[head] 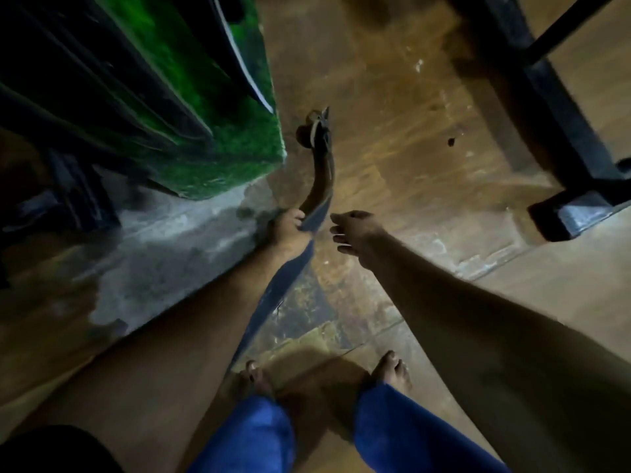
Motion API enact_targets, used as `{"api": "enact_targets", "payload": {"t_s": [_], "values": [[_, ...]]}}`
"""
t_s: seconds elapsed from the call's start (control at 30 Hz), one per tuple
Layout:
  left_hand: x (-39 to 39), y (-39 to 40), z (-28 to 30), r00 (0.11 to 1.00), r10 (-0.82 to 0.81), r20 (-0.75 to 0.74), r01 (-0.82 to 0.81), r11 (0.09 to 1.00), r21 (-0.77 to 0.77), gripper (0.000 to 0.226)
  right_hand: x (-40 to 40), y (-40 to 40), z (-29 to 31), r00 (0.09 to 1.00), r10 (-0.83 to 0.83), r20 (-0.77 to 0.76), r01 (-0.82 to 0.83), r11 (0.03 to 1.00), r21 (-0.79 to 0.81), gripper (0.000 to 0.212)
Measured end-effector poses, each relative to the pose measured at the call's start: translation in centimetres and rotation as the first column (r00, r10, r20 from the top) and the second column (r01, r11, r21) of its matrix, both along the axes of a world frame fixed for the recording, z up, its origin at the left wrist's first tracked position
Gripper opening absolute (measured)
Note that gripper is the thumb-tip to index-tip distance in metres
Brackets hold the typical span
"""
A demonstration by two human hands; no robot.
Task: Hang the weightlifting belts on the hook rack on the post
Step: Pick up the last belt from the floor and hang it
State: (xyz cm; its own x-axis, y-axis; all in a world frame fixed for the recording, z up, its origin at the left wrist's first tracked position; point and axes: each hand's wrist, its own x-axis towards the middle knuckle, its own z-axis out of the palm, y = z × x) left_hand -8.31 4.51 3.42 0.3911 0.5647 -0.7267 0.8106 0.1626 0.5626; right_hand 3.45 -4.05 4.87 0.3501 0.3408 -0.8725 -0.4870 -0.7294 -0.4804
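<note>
My left hand [286,230] grips the belt [319,186] near its middle, fingers curled round the strap; I cannot tell where the thumb lies. Held there so neither end drags: the buckle end [316,129] arcs up and away beyond my knuckles, and the long tail runs back along my forearm toward my left foot [254,378].

My right hand [353,233] is just beside the strap, not touching it. Its fingers are loosely bent and slightly apart, holding nothing. My guess is that it is ready to take a second hold and steady the belt.

Left of my gripping fingers stands the green-covered post [211,107], on a grey concrete base [177,240]. Dark strips hang down its face, possibly other belts, but it is too dim to be sure. The hook rack itself is not in view, likely above the frame.

Far off to the right of my free fingers is a dark metal frame [560,131] on the floor.

Judgement: belt in hand, hanging not yet done; next it needs lifting to the hooks.
</note>
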Motion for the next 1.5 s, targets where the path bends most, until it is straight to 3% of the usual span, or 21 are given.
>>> {"api": "enact_targets", "payload": {"t_s": [0.07,0.23,0.33,0.5,0.57,0.63,0.77,0.87,1.07,1.17,1.27,1.5], "values": [[0.5,0.4,-5.5,0.994,-0.074,-0.078,0.081,0.994,0.077,0.050,0.6,0.0,-5.8,1.000,0.010,0.005,-0.010,1.000,-0.029,0.011],[0.9,2.5,-15.5,0.933,-0.289,-0.216,0.324,0.935,0.148,0.051,0.8,0.8,-17.0,0.996,0.093,-0.008,-0.094,0.992,-0.083,0.013],[0.4,3.5,-19.0,0.888,-0.348,-0.301,0.416,0.886,0.204,0.048,0.0,1.3,-21.0,0.997,0.071,0.001,-0.071,0.997,-0.027,0.036],[0.3,3.5,-17.4,0.956,-0.283,-0.071,0.292,0.937,0.194,0.026,-2.2,1.5,-20.8,0.987,-0.132,-0.094,0.141,0.985,0.099,0.033],[-0.2,3.7,-14.4,0.964,-0.263,0.027,0.252,0.946,0.205,0.006,-2.3,1.4,-18.2,0.971,-0.220,-0.094,0.231,0.964,0.130,0.026],[-0.7,4.2,-10.3,0.962,-0.252,0.102,0.228,0.952,0.204,0.030,-2.2,1.6,-14.0,0.964,-0.240,-0.112,0.256,0.954,0.159,0.020],[-1.1,5.1,0.2,0.953,-0.218,0.212,0.182,0.967,0.177,0.029,-2.2,2.8,-3.8,0.956,-0.275,-0.104,0.293,0.923,0.250,0.040],[-1.7,5.7,8.3,0.942,-0.180,0.285,0.141,0.978,0.152,0.010,-2.0,3.5,4.5,0.963,-0.261,-0.061,0.267,0.916,0.298,0.044],[-2.0,5.3,25.4,0.880,-0.135,0.454,0.100,0.990,0.102,0.043,-1.5,3.1,21.2,0.983,-0.121,-0.136,0.165,0.907,0.387,0.025],[-2.8,4.4,33.2,0.863,-0.171,0.475,0.144,0.985,0.094,0.047,-1.0,2.2,28.3,0.980,-0.055,-0.192,0.121,0.929,0.351,0.056],[-3.6,3.4,40.2,0.848,-0.169,0.502,0.143,0.986,0.090,0.047,-1.2,1.7,35.8,0.989,0.001,-0.145,0.053,0.928,0.368,0.062],[-3.4,0.0,54.4,0.789,-0.112,0.603,0.035,0.990,0.139,0.047,-0.3,0.1,51.1,0.994,-0.109,-0.012,0.095,0.808,0.581,0.019]]}}
